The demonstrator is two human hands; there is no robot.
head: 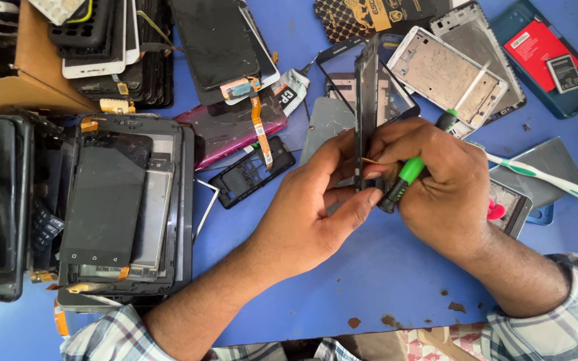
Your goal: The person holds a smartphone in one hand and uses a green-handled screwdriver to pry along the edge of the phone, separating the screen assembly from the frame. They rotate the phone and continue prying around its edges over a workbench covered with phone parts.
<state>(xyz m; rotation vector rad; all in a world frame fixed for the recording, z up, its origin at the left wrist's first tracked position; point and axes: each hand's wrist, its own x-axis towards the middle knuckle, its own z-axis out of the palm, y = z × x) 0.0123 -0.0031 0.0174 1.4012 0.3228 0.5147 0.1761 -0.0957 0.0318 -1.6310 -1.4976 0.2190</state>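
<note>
1. A stack of phone screens [112, 207] is seen at the left of the blue table [382, 267].
2. A phone frame [367, 100], held on edge at centre, is pinched by the left hand [306, 214].
3. A green-handled screwdriver [413, 167] is gripped in the right hand [436, 180].
4. A toothbrush [543, 177] is laid at the right.

sleeves: plaid shirt, white/grey/blue/red checks | cuffs: pushed up the forearms | hands [369, 194]: bare

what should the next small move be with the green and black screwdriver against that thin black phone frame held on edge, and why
Probably ease the green-and-black screwdriver tip a little further along the edge of the thin black phone frame. The left hand holds the frame upright on its edge above the blue table, while the right hand grips the screwdriver close against its lower side. The tip itself is hidden behind fingers.
</note>
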